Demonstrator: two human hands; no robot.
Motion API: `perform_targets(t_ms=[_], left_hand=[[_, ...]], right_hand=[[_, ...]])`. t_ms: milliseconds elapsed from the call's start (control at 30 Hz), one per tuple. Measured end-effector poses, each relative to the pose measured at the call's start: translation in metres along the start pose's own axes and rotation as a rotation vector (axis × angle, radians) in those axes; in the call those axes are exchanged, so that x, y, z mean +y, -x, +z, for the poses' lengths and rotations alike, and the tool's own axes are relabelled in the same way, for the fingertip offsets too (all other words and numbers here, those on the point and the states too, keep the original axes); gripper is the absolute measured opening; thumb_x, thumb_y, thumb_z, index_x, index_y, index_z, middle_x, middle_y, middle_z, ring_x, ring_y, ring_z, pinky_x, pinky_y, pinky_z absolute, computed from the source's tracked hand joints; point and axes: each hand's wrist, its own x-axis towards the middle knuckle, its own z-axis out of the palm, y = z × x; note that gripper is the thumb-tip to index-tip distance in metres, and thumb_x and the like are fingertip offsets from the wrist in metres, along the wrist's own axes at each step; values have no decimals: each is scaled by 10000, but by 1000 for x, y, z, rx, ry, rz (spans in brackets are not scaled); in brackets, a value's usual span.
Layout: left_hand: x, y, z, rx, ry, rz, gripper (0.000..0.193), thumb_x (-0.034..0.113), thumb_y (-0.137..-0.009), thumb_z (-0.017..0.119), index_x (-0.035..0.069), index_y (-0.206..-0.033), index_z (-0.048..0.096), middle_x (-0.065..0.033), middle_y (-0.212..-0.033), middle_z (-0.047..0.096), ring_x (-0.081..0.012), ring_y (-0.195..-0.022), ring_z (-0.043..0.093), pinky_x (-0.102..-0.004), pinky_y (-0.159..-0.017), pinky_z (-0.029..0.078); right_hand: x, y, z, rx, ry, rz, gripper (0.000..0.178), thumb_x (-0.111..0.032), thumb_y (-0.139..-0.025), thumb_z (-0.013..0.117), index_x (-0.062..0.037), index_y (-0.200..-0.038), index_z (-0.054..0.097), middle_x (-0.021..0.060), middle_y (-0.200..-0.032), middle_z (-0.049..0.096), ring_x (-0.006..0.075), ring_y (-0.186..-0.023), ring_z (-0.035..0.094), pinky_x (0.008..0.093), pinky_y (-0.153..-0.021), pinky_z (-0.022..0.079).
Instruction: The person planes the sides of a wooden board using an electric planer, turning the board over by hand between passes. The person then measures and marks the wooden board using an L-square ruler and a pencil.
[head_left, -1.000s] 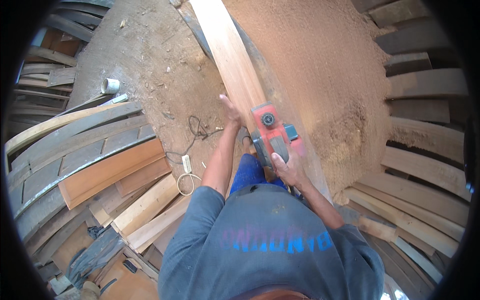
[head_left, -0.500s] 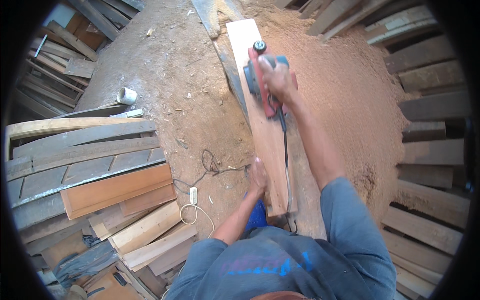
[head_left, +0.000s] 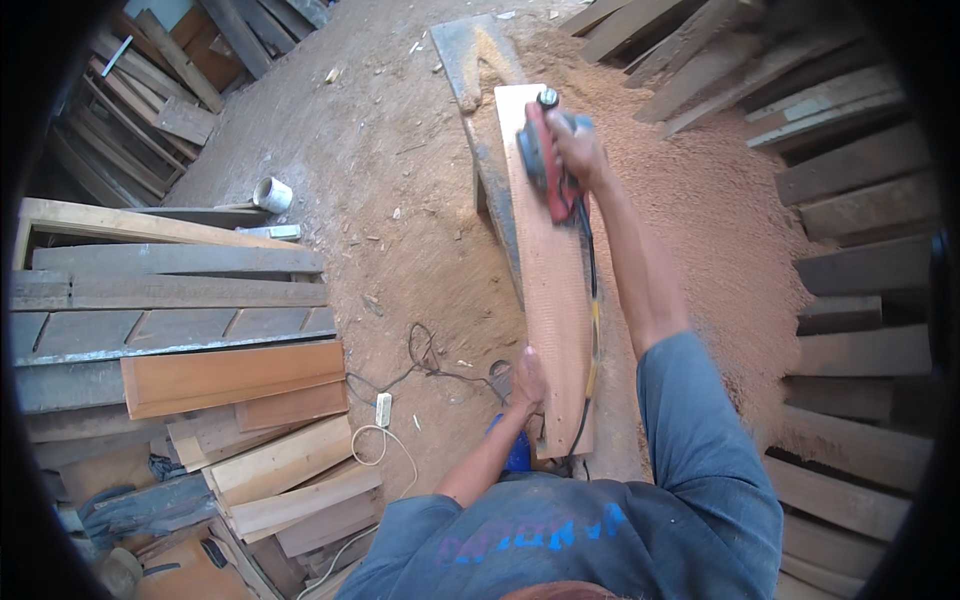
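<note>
A long reddish wooden plank point(head_left: 553, 290) lies lengthwise away from me on a low bench. My right hand point(head_left: 578, 147) is stretched out and grips a red electric planer point(head_left: 541, 158) near the plank's far end. Its black cord point(head_left: 592, 330) trails back along the plank's right edge. My left hand point(head_left: 527, 381) presses flat on the plank's near left edge.
Sawdust point(head_left: 700, 210) is heaped to the right of the bench. Stacked boards point(head_left: 200, 330) fill the left side, more planks point(head_left: 850, 190) line the right. A white extension socket point(head_left: 382, 408) and cables lie on the dirt floor, a white cup point(head_left: 271, 193) further off.
My right hand has pushed the planer from the near part of the plank out to its far end. My left hand has come back to the plank's near edge.
</note>
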Motion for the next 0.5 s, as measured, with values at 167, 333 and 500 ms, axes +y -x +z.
perform_targets(t_ms=[167,333,500], left_hand=[[-56,-12,9,-35,-101,-216,608,426,-1102,291,-54,-1428,472,-356,-1356,562,-456,-1308,537,-476,-1088,406],[-72,-39,22,-19,36,-138,720,533,-1047,428,-84,-1416,465,-325,-1361,575,-423,-1289,554,-451,-1117,401],[-34,-42,-15,-366,224,-178,756,499,-935,696,-63,-1402,505,-218,-1266,668,-305,-1125,663,-408,-1003,508]], right_hand=[[21,229,-40,-51,125,75,379,-358,-988,616,-32,-806,678,24,-643,624,122,-526,592,316,-492,485],[61,430,-90,-33,-217,245,264,-310,-1014,575,-75,-899,616,-29,-630,537,67,-504,507,261,-466,428],[82,549,-128,-11,-61,275,311,-334,-1002,601,-29,-965,646,16,-709,602,119,-608,579,302,-565,482]])
